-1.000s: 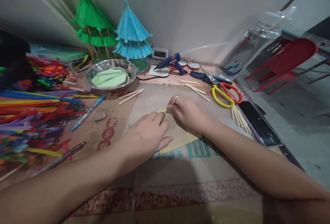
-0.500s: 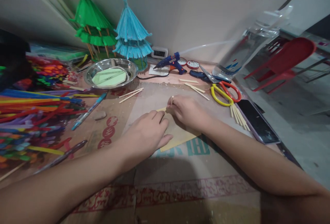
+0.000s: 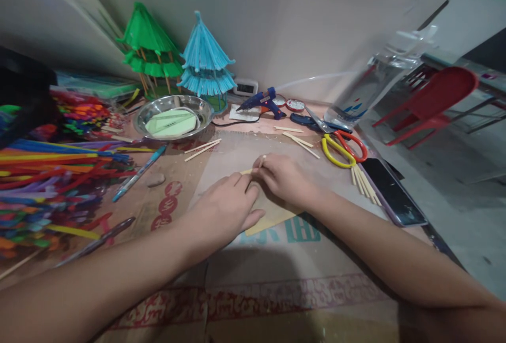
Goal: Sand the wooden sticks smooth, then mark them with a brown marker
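A yellow sheet (image 3: pixel 279 210) lies on the cardboard under both my hands. My right hand (image 3: pixel 282 174) is closed in a pinch on a small wooden stick (image 3: pixel 261 163), whose pale tip shows above the fingers; the lower end is hidden. The stick stands nearly upright near the sheet's far edge. Palm down, my left hand (image 3: pixel 227 203) rests on the sheet's left part with its thumb spread away from slightly bent fingers. Beyond the hands lie loose wooden sticks (image 3: pixel 202 150), and another group of cut sticks (image 3: pixel 364 185) sits at the right.
A metal bowl (image 3: pixel 139 121) holds pale green pieces. Behind stand green (image 3: pixel 152 42) and blue (image 3: pixel 205 58) tiered models and a glue gun (image 3: pixel 259 101). Scissors (image 3: pixel 338 148), a phone (image 3: pixel 393 193) and a water jug (image 3: pixel 361 87) are right; colourful pipe cleaners (image 3: pixel 55 174) and pens are left.
The view has tilted a little, so the background sits lower. My right hand keeps its pinch on the stick, which leans slightly more. My left hand stays on the sheet.
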### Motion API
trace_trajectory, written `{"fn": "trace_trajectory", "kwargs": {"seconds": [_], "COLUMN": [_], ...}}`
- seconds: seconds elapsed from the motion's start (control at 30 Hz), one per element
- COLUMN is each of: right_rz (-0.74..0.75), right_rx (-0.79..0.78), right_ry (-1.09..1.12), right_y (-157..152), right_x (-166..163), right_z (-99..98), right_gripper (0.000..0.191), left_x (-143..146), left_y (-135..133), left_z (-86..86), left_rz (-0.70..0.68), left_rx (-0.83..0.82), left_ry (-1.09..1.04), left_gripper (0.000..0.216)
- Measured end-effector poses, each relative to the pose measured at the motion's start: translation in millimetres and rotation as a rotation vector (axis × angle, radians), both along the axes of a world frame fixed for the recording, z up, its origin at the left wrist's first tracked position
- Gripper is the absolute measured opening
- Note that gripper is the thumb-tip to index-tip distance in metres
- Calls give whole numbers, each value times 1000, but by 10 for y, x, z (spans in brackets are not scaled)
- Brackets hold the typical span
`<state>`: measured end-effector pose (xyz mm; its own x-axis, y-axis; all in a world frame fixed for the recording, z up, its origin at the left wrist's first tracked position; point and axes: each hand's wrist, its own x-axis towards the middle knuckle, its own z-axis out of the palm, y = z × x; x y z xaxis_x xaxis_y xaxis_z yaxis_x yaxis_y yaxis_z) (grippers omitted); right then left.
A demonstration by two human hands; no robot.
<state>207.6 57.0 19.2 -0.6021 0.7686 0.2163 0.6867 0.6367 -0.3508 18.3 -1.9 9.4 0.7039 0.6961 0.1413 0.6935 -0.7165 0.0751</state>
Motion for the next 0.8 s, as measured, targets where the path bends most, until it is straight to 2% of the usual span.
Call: {"fn": "trace_trajectory", "kwargs": {"seconds": [0.07,0.2,0.4,0.53,0.63,0.73,0.8], "right_rz": [18,-87,37,-49,-123,-163,-100], "right_rx": [-9,36,0,26,-135,-489,-715], "right_ry": [-9,-58,-27,-35,242,765,1042], "right_y": [1,7,-26,13,34,-25,-122], "right_x": [1,29,13,57,86,89,79], "right_z": [10,31,0,-9,67,276,456], "right_gripper": [17,14,16,12,12,24,35], "left_x": [-2,-4,-4,-4,-10,-17,-23], "left_y": [1,-2,-7,-2,14,34,43], "left_z": [2,18,11,14,8,-6,-22], "left_rz": [2,6,17,19,20,17,11], "left_rx": [-1,-29,-24,-19,-10,4,18], "left_ry": [0,18,0,3,-30,-50,-47], "left_gripper": [37,33,37,33,32,30,27]}}
